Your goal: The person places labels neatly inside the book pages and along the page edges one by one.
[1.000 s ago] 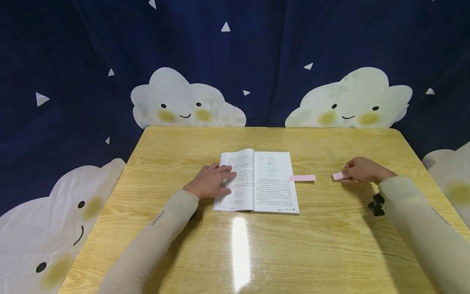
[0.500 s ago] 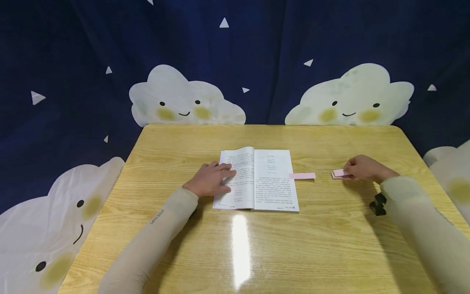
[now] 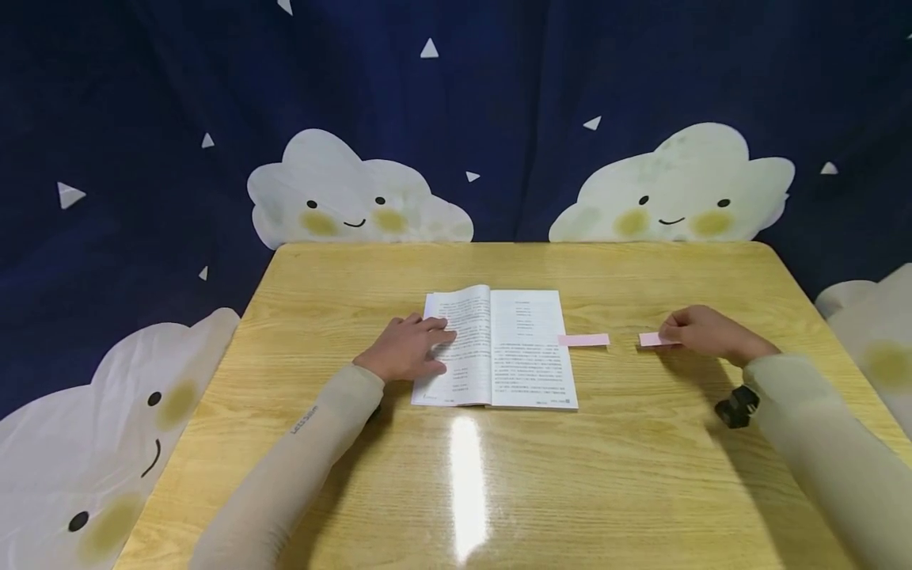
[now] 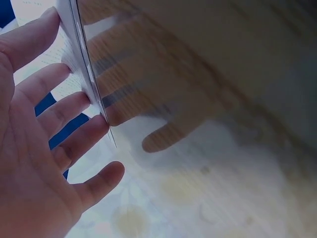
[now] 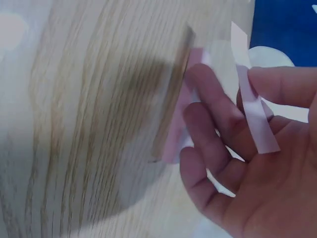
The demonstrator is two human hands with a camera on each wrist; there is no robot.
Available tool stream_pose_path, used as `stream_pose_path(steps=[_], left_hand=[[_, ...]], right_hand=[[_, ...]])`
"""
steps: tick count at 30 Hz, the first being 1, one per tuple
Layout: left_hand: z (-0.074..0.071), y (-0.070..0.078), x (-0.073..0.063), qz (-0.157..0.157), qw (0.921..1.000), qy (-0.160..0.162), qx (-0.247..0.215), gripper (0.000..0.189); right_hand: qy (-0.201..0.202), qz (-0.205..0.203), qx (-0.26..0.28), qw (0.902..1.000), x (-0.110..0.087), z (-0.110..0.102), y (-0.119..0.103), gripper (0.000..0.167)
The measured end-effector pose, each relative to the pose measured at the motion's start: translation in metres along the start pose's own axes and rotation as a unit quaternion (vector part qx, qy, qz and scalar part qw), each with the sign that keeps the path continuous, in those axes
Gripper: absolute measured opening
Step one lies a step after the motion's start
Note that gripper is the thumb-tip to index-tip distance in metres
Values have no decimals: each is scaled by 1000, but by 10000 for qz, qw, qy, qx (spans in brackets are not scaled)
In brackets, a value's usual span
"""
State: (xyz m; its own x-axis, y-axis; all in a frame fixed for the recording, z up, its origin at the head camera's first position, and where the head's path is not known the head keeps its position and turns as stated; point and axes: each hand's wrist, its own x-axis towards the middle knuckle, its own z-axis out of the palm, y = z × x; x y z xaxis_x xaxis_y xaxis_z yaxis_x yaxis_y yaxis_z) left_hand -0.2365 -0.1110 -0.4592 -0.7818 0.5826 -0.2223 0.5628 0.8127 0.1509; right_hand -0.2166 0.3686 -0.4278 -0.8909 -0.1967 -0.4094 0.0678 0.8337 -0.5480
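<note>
My left hand rests on the left page of an open book, fingers spread; the left wrist view shows the fingertips along the book's edge. Toward the right of the table, my right hand pinches a pink paper strip between thumb and index finger. Its other fingers touch a small pad of pink sticky notes on the table, seen in the right wrist view. From the head view, the strip overlaps the pad. Another pink sticky note juts out from the right page's edge.
The book and pad lie on a glossy wooden table that reflects a bright light. Behind the table hangs a dark blue curtain with cloud prints. A black wrist device sits under the right cuff.
The right hand has shifted the pinched strip slightly over the pad, which showed beneath it half a second ago. The left hand stays on the page. The head view has moved a little.
</note>
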Motion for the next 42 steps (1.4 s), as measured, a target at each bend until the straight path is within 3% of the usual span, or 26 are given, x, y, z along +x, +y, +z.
stream_pose_path(steps=[6,12,20,42], left_hand=[[1,-1,-1,-15,10000,-53,2,59],[1,-1,1,-34,10000,0,15,58],[0,-1,1,-28,10000,25,50,59],[0,1,0,-62,10000,-9,63,58]], right_hand=[[29,-316,472,9984,-11,14,-20,29],[-30,-629,582,9963,-19,39,-44,24],[-154,-814,962,9919,-22,59,-65,20],[-305,-771,1268,9885,-16,79,-66,19]])
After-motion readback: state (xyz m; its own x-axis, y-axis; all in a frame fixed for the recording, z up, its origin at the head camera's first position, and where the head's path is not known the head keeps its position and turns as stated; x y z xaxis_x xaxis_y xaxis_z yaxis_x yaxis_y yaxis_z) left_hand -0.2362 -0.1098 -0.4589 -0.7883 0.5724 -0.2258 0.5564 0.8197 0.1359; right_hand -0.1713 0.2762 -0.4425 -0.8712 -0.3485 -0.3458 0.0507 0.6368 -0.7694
